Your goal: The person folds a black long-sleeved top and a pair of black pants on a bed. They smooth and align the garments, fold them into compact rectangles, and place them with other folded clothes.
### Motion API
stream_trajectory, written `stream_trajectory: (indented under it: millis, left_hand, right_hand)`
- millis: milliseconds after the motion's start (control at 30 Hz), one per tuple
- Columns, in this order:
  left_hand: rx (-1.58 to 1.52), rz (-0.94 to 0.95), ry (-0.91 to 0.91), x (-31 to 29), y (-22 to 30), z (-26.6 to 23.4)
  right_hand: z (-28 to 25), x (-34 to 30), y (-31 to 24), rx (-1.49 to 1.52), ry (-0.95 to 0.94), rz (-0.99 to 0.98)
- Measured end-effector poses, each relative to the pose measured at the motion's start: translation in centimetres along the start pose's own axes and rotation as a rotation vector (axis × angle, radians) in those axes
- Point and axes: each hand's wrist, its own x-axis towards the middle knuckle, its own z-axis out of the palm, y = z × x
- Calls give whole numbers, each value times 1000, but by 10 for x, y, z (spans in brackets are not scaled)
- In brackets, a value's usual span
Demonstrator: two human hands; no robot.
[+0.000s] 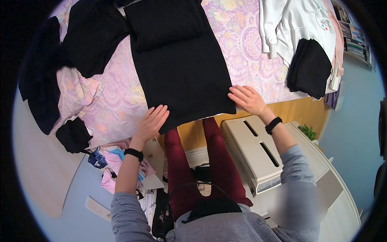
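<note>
A long black garment lies flat on the patterned pink bedspread, its far end doubled over into a thick folded layer. What kind of garment it is, I cannot tell. My left hand rests at its near left edge, fingers stretched out and together. My right hand lies with extended fingers against the near right edge. Both hands are open and neither grips the cloth. The garment's near edge reaches the bed's front edge, just above my knees.
At the right are a folded black garment and a white sweatshirt. More black clothes lie at the left. A beige boxy appliance with two slots stands right of my legs. An open drawer with clothes is at lower left.
</note>
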Motion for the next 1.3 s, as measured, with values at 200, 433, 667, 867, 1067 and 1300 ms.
stream_trajectory:
  millis: [200, 433, 667, 867, 1067, 1300]
  left_hand:
    - [26, 61, -16, 19, -25, -18]
    - [-183, 198, -33, 38, -34, -13]
    - [-888, -789, 246, 30, -18, -16]
    - [-834, -1264, 659, 68, -3, -1]
    - [-577, -1231, 688, 67, 8, 4]
    - [-403, -1161, 578, 53, 31, 11]
  right_hand:
    - [-10, 42, 28, -78, -67, -201]
    - [1, 80, 30, 137, -83, -484]
    - [21, 84, 1, 924, 50, 853]
    - [37, 123, -30, 833, 648, 1191]
    - [29, 125, -39, 682, 689, 1261]
    - [31, 105, -46, 520, 552, 1339]
